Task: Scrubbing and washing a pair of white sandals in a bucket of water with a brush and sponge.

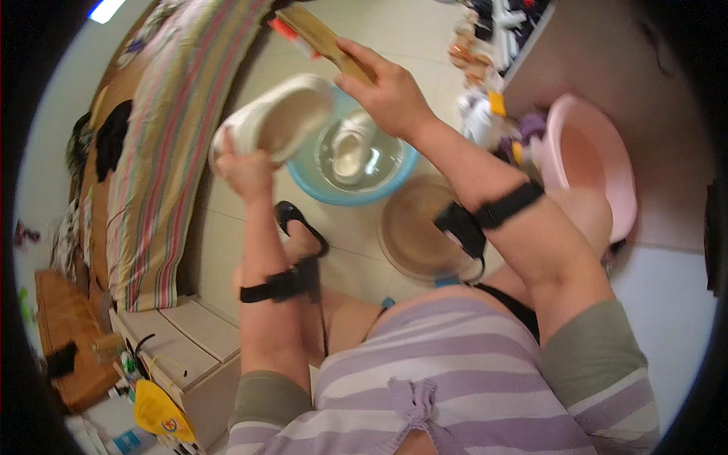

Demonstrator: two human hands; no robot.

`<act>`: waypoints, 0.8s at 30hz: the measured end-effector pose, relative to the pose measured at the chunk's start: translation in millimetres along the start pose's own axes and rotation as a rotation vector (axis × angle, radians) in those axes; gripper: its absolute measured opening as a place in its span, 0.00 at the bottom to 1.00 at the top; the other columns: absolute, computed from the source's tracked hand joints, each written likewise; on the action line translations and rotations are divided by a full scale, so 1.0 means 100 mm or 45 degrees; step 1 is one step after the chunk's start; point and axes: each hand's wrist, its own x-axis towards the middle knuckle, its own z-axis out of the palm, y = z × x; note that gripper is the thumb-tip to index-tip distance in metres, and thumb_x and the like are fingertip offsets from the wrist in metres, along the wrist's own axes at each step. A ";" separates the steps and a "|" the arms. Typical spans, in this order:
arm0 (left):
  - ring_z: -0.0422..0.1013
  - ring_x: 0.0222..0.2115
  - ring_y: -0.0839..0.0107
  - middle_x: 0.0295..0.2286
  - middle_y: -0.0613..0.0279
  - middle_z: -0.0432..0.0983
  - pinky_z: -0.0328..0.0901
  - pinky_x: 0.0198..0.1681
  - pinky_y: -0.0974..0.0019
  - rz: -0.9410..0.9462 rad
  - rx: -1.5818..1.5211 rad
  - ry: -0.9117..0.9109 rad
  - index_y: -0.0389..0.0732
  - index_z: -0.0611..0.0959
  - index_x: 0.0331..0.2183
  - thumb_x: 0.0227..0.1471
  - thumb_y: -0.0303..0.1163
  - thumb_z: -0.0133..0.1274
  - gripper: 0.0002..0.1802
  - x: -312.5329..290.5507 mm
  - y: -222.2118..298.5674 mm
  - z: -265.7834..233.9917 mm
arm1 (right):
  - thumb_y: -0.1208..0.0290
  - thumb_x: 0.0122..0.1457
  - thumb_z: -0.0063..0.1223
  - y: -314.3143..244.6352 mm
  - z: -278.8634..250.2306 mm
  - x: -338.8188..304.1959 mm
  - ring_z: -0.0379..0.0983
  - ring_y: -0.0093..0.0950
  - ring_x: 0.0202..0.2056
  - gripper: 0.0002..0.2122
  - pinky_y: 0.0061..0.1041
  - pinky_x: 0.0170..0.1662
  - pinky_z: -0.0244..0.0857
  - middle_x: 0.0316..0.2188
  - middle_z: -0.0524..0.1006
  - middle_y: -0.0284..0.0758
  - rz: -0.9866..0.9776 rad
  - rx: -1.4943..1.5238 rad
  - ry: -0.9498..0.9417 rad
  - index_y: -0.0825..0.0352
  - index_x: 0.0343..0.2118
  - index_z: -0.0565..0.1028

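Striped shirt (447, 360) cloth is lying nearest the camera, on the near side of the blue basin (341, 199). Well left of the basin, a striped cover (182, 136) is draping. Just by the basin's left rim, the left hand (246, 168) is clasping a white shoe (265, 112), which is already out of the water. Inside the basin, a second shoe (350, 155) is sitting in water, untouched. Near the basin's far right side, the right hand (390, 95) is closing around the handle of a wooden brush (322, 38), whose red bristles are pointing away from the shoe. Scrubbing seems to be going on, not finishing: the second shoe is probably awaiting its turn, though blur is hiding how clean either is. Right of the basin, a pink tub (626, 178) is standing.
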 end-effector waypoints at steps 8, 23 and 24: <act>0.64 0.39 0.56 0.33 0.58 0.64 0.63 0.45 0.57 0.187 0.203 0.054 0.56 0.73 0.54 0.34 0.19 0.53 0.40 -0.01 0.28 -0.38 | 0.60 0.55 0.50 0.71 -0.21 -0.58 0.75 0.37 0.44 0.25 0.33 0.49 0.67 0.45 0.76 0.42 0.236 -0.210 -0.271 0.49 0.58 0.64; 0.64 0.40 0.53 0.38 0.54 0.67 0.65 0.42 0.52 0.244 0.280 -0.127 0.41 0.50 0.62 0.35 0.25 0.58 0.53 -0.10 0.28 -0.29 | 0.59 0.56 0.50 -0.05 -0.02 -0.28 0.77 0.38 0.37 0.24 0.32 0.43 0.70 0.38 0.78 0.41 -0.160 0.021 -0.300 0.46 0.57 0.65; 0.64 0.40 0.52 0.38 0.53 0.67 0.65 0.41 0.52 0.235 0.284 -0.154 0.39 0.48 0.62 0.35 0.26 0.58 0.55 -0.13 0.27 -0.24 | 0.59 0.56 0.50 -0.13 0.08 -0.30 0.77 0.38 0.37 0.24 0.32 0.43 0.70 0.38 0.78 0.41 -0.173 0.031 -0.308 0.46 0.57 0.65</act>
